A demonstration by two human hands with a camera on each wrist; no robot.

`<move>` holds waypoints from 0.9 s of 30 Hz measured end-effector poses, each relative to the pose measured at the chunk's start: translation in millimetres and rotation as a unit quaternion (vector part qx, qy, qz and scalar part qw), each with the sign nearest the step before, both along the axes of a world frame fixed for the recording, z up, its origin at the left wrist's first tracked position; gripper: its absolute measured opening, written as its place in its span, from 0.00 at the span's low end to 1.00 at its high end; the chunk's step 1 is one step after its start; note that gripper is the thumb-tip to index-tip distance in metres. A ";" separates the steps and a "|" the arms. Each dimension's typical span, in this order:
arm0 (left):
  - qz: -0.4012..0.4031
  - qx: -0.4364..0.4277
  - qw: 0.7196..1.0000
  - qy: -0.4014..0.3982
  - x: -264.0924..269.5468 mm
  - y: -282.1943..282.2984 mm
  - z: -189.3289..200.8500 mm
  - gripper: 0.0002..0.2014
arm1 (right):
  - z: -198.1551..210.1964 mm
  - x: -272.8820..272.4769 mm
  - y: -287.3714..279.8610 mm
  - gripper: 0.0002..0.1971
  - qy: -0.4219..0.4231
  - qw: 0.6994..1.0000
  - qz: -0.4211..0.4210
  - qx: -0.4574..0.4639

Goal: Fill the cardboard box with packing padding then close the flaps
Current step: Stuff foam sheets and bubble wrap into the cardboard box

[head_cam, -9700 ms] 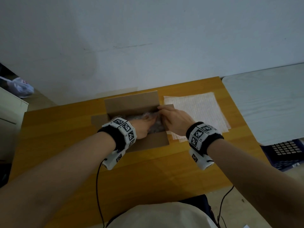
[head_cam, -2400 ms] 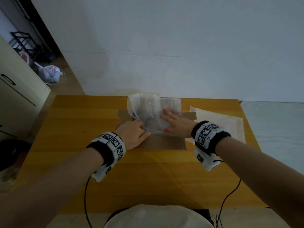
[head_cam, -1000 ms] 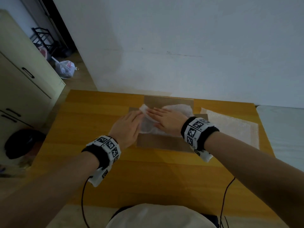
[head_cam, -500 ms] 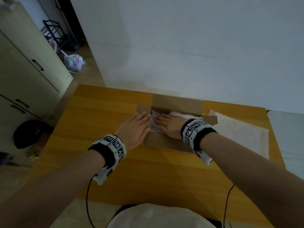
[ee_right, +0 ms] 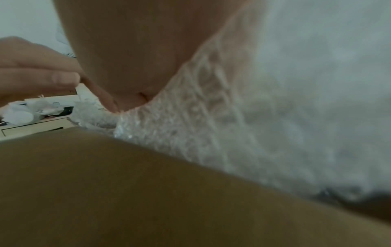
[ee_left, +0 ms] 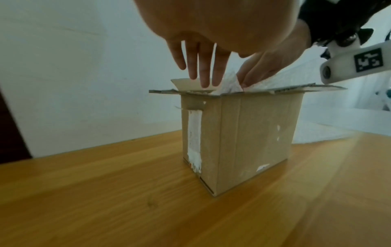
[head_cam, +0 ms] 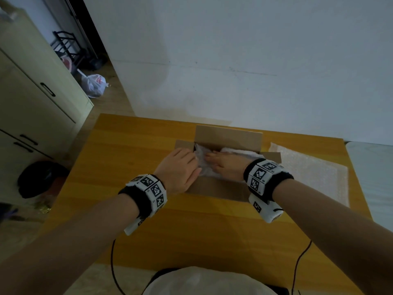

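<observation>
A small brown cardboard box stands at the middle of the wooden table, its far flap raised and its side flaps spread flat. Bubble wrap fills its top. My left hand is at the box's left edge, fingers straight and pointing down onto the wrap. My right hand lies flat on the wrap and presses it down. The left wrist view shows the box, both hands and a corner of the wrap sticking up. In the right wrist view the wrap bulges over a flap.
Spare bubble wrap sheets lie flat on the table right of the box. A pale table adjoins on the right. A cream cabinet, a white plastic bag and a dark object are at the left, and a wall stands close behind.
The bubble wrap sheet that stood up over the box has been folded and pushed down inside. Both hands have sunk lower onto it, and the right hand has reached further left.
</observation>
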State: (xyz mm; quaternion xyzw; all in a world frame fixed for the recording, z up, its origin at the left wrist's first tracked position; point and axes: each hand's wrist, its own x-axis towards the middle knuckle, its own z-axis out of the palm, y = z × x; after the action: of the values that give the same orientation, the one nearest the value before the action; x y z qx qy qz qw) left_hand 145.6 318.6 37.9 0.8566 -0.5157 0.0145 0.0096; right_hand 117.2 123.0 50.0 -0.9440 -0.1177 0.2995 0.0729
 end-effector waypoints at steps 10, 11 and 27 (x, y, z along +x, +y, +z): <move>0.023 0.214 0.964 0.155 -1.5 -24.4 0.3 0.26 | 8.7 -1.7 -1.6 0.25 0.015 0.999 -0.028 0.039; 0.026 0.246 0.956 0.156 0.3 -31.1 1.1 0.26 | 12.1 -2.1 -2.3 0.25 0.021 0.997 -0.041 0.057; 0.074 0.099 0.985 0.116 8.7 -50.2 11.7 0.19 | 41.3 -23.5 -34.4 0.22 -0.246 0.951 -0.147 0.114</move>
State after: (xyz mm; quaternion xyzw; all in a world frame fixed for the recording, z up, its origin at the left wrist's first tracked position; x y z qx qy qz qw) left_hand 154.4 268.4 49.6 0.8851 -0.4449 -0.1356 -0.0165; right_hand 93.6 88.6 91.2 -0.9806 -0.0249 0.0290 0.1920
